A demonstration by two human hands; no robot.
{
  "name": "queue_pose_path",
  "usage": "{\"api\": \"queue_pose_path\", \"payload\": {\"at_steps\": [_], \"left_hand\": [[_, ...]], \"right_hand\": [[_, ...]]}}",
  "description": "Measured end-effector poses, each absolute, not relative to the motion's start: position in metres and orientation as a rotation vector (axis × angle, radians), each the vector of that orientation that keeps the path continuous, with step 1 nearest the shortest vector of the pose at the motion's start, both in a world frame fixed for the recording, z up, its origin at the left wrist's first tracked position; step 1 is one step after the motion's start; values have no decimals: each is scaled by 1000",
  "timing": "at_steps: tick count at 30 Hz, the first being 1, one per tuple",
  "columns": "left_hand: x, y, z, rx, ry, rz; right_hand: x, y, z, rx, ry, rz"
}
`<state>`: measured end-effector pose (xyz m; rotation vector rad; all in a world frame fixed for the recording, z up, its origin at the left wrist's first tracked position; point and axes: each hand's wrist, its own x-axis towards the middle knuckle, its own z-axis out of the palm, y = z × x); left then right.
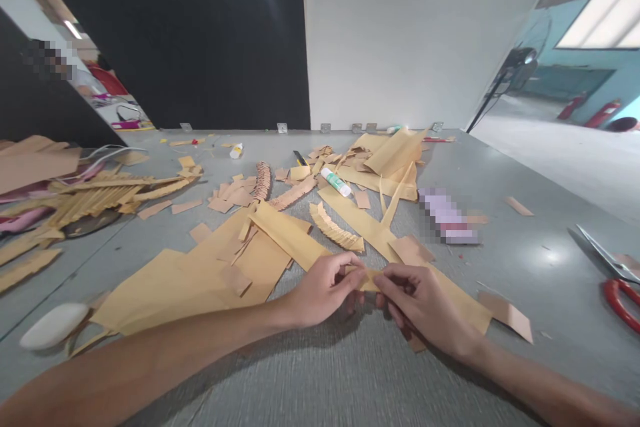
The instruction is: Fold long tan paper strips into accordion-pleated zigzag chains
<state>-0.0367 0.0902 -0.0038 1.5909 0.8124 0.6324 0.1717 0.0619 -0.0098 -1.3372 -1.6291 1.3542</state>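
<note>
My left hand (pixel 325 287) and my right hand (pixel 425 303) meet low in the middle of the grey table (pixel 320 373). Both pinch the same small piece of tan paper (pixel 369 278) between thumb and fingers, one hand at each end. Large tan paper sheets (pixel 200 280) lie under and to the left of my left hand. Just beyond my hands rests a pleated, fan-folded paper strip (pixel 335 228).
A white glue stick (pixel 336 182) lies among paper strips and scraps further back. Red-handled scissors (pixel 617 280) sit at the right edge. A white oval object (pixel 53 325) is at the near left. Piled paper strips (pixel 95 197) cover the far left. A standing fan (pixel 505 77) is beyond the table.
</note>
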Motion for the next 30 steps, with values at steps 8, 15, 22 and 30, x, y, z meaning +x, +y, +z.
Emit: {"api": "queue_pose_path", "payload": {"at_steps": [8,15,22,30], "left_hand": [[-37,95,-7,1484,752,632],[-38,95,-12,1434,775,634],[-37,94,-11,1446,771,613],[-38,94,-11,1536,807,586]], "right_hand": [[173,64,-17,-1354,-1508,1351],[174,64,-15,-1306,-1552,1365],[175,63,-16,-1305,-1558,1375],[173,62,-14,-1243,-1660,1304]]}}
